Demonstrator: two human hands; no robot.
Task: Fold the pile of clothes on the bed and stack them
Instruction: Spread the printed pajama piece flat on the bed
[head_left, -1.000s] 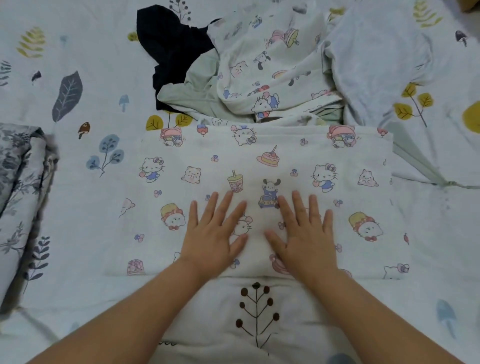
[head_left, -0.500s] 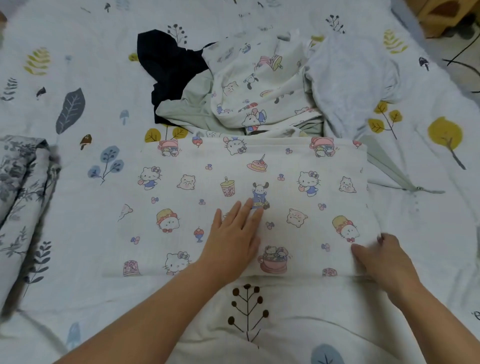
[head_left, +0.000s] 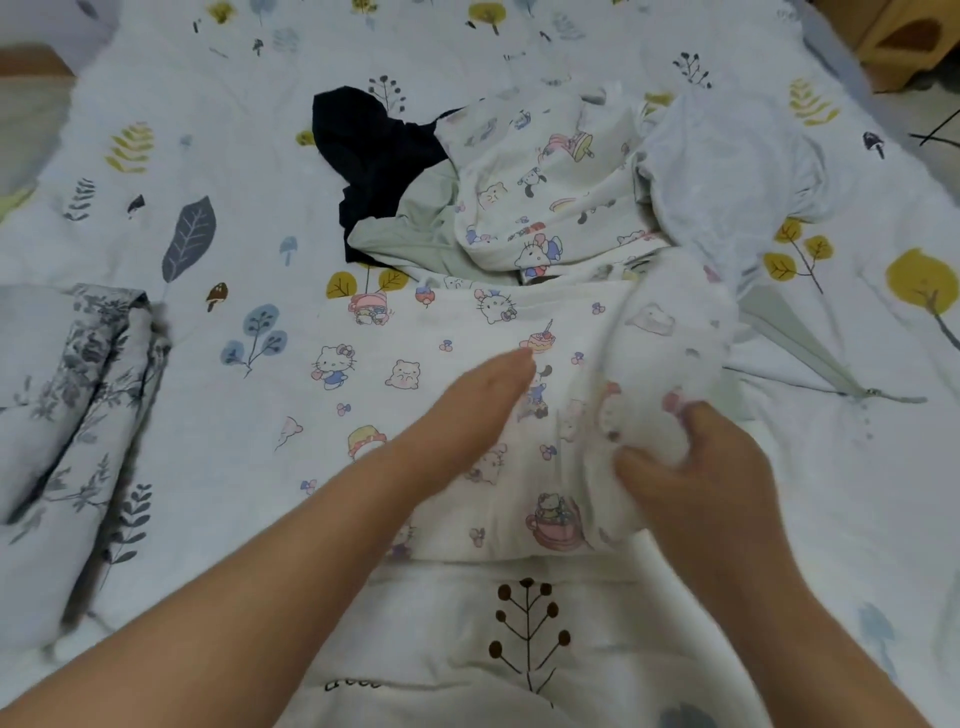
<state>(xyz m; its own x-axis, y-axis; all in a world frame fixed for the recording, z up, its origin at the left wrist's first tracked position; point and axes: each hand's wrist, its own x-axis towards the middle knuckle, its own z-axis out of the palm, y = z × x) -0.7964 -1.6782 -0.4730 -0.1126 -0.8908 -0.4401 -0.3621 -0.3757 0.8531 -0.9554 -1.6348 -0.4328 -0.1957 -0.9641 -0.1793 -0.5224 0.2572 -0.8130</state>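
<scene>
**A:** Head view — where is the garment being folded?

**B:** The cartoon-print garment (head_left: 415, 374) lies flat on the leaf-patterned bed sheet (head_left: 208, 156), nearer the person than the unfolded pile. Its right end is lifted and curling over toward its middle (blurred, so the fold line is hard to read).

**A:** And the hands?

**B:** The right hand (head_left: 691, 467) has fingers and thumb curled around that raised right end, gripping the cloth. The left hand (head_left: 467, 410) has its fingers straight and together, lying flat across the middle of the same garment, pressing it down.

**A:** What makes up the pile?

**B:** Just beyond the garment's far edge: a dark navy item (head_left: 374, 150) at the pile's left, a pale green piece (head_left: 415, 228) touching it, a second cartoon-print piece (head_left: 540, 197) crumpled in the middle, and a pale grey-white item (head_left: 727, 171) at the right — all overlapping.

**A:** Anything else?

**B:** A folded grey floral fabric (head_left: 78, 405) sits well left of the garment, at the frame's edge.
</scene>
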